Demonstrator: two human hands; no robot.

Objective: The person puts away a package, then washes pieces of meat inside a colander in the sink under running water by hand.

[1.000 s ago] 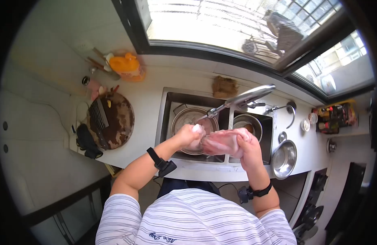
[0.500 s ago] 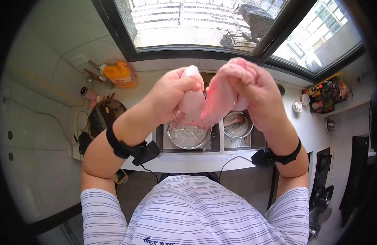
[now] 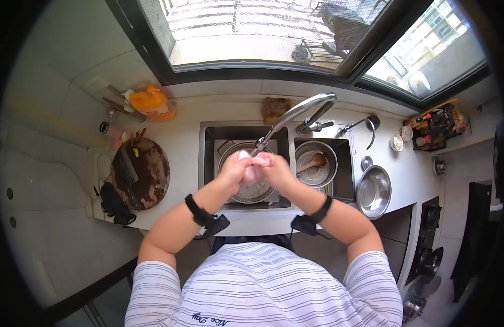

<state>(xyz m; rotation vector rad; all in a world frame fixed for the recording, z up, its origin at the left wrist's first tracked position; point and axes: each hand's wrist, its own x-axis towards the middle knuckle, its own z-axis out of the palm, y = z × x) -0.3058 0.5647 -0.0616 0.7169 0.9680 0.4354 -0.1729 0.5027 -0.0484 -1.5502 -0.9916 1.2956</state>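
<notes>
Gripping a pink piece of meat (image 3: 253,175) together, the left hand (image 3: 231,174) and the right hand (image 3: 277,173) are meeting over the left basin (image 3: 235,132) of the sink. Their fingers are curling inward and pinching the meat between them; how each fingertip is pressing cannot be told, as the hands are partly hiding them. The meat is showing between the fingers, above a round metal pot (image 3: 257,195) that is sitting in that basin. Beyond the fingers, a faucet (image 3: 295,111) is arching over from the right, its spout ending close to them. To the right of the fingers, in the next basin, a smaller pot (image 3: 316,147) is holding a wooden spoon (image 3: 319,159); farther right, a metal bowl (image 3: 374,192) is resting on the counter (image 3: 184,163). Well to the left of the fingers, a broad knife (image 3: 126,168) is lying on a round chopping board (image 3: 156,174). Beyond that board, an orange bottle (image 3: 152,103) is standing far from the fingers.
</notes>
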